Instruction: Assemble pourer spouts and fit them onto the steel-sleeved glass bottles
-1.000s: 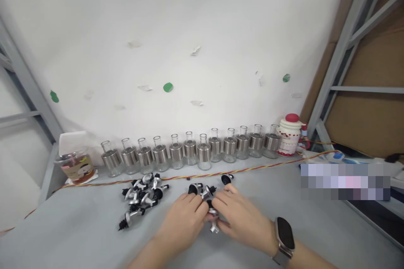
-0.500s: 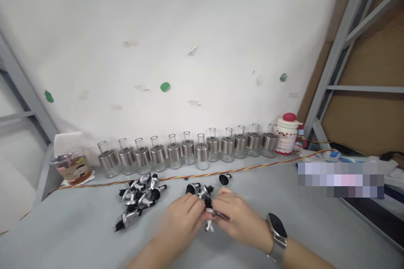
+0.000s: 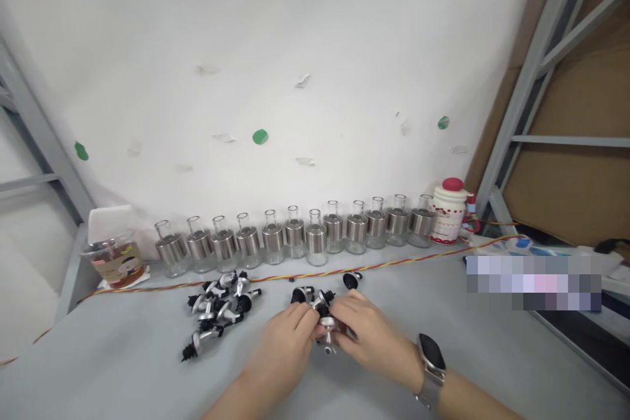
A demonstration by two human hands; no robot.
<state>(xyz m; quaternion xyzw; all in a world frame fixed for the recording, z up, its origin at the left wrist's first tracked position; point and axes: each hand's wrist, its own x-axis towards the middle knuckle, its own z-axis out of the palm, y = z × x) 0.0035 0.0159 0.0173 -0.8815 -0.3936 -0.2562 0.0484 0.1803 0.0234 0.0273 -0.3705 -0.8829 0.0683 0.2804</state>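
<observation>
Between the fingertips of my left hand [image 3: 290,341] and my right hand [image 3: 369,335] is a silver and black bottle pourer [image 3: 327,325]. Both hands are closed on it, its metal spout pointing toward me and its black stopper end away. My fingers hide part of it. Just beyond lie a few loose pourers, one [image 3: 301,294] by my left fingers and another [image 3: 351,280] past my right hand. To the left rests a heap of similar pourers [image 3: 216,312] on the grey table [image 3: 147,367].
Glass bottles with steel sleeves [image 3: 273,236] line the wall. A twisted red and yellow cord [image 3: 275,277] runs in front of them. A clear tub [image 3: 118,262] stands at the left, a white jar with a red lid [image 3: 449,213] at the right, near a dark tray [image 3: 581,335].
The held pourer has turned slightly, its spout now pointing more directly at me. Both hands stay on it in nearly the same place.
</observation>
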